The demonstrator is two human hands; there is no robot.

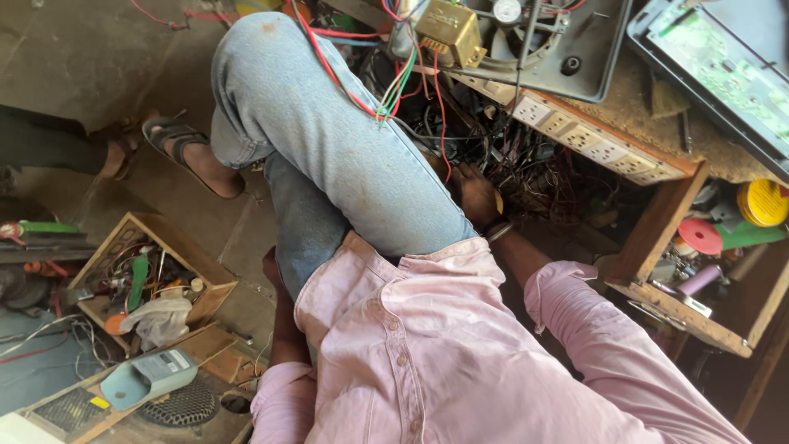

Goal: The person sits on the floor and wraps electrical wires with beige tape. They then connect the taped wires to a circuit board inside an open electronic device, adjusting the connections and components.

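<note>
A seated person in a pink shirt is reaching the right hand (pixel 477 193) into a dark tangled heap of thin wires (pixel 534 177) under a long cream socket strip (pixel 592 140). The fingers are buried among the strands, so their grip cannot be told. Nothing is pulled free yet. The heap is sprawling without one clear axis, roughly following the strip. The left hand (pixel 271 267) is hidden behind the blue-jeaned knee (pixel 329 140).

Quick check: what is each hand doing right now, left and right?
Left hand: hidden under the crossed jeans leg; cannot be told.
Right hand: reaching into the tangle of wires under the bench; grip cannot be told.
</note>
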